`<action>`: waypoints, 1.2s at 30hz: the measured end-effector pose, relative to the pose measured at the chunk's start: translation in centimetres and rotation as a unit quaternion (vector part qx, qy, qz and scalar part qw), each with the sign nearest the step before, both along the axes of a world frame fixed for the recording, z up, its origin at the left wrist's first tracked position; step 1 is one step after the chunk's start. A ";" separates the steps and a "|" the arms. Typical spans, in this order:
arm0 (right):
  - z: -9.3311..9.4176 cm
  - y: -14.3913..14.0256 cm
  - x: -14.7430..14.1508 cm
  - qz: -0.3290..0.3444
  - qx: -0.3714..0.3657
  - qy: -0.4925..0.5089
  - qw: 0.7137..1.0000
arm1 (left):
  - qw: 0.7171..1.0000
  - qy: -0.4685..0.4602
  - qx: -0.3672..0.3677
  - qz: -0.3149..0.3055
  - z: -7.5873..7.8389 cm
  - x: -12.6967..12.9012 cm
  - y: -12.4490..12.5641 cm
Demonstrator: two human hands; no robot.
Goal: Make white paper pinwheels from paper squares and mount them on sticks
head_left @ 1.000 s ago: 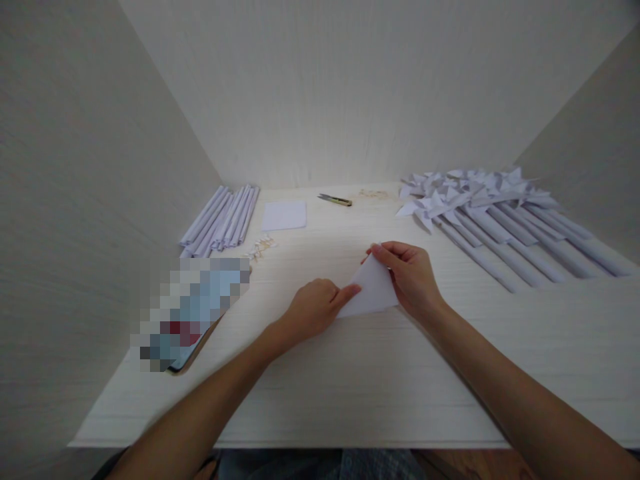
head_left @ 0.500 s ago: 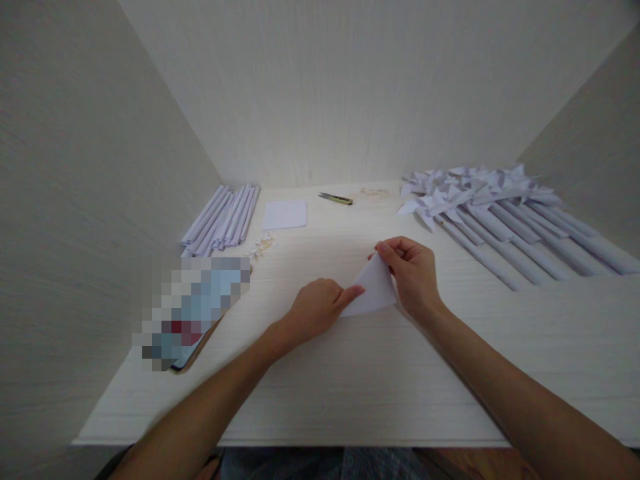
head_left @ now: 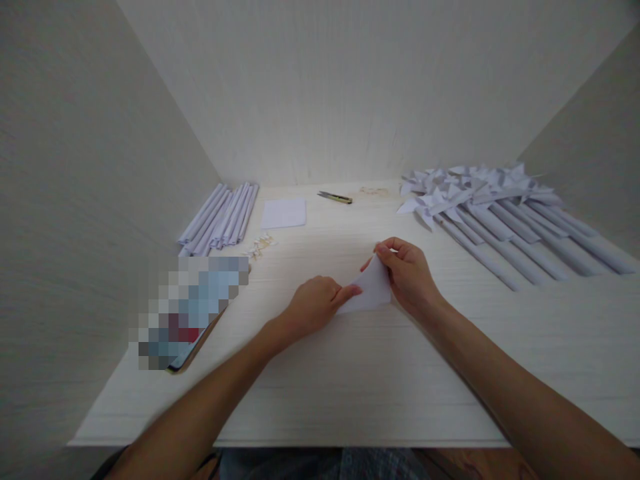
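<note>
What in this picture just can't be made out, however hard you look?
- Flat device, head view: its face is pixelated.
- Folded white paper: its right edge lies under the right hand, its left tip under the left hand.
- Small pale bits by the paper rolls: too small to identify.
- Rightmost pinwheel sticks: run toward the frame edge.

The right hand (head_left: 411,277) is covering the right edge of the folded paper (head_left: 367,293), and the left hand (head_left: 314,308) is hiding its left corner. A pixelated patch is blurring the flat device (head_left: 187,313) near the desk's (head_left: 350,400) left edge, leaving only its lower rim showing. The small pale bits (head_left: 260,245) beside it and the scraps (head_left: 374,191) by the desk's far edge are appearing too small to identify. The rolled sticks of the pinwheels (head_left: 500,207) are running close to the picture's right edge.
</note>
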State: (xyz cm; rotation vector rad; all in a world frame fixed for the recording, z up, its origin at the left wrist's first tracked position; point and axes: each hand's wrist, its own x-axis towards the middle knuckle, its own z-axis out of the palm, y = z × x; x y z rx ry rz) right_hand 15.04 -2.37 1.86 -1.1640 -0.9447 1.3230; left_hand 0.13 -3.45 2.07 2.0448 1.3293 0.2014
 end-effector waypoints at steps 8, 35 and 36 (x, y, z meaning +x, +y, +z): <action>-0.6 -0.1 0.0 -0.008 0.054 -0.035 0.998 | 0.995 -0.087 -0.047 -0.022 -0.1 -0.3 -0.1; -1.6 0.6 0.5 -0.124 0.184 -0.243 0.944 | 0.984 -0.173 -0.005 0.045 -1.1 1.5 -0.3; -1.6 0.7 0.5 -0.122 0.182 -0.241 0.945 | 0.983 -0.177 -0.009 0.046 -1.1 1.5 -0.3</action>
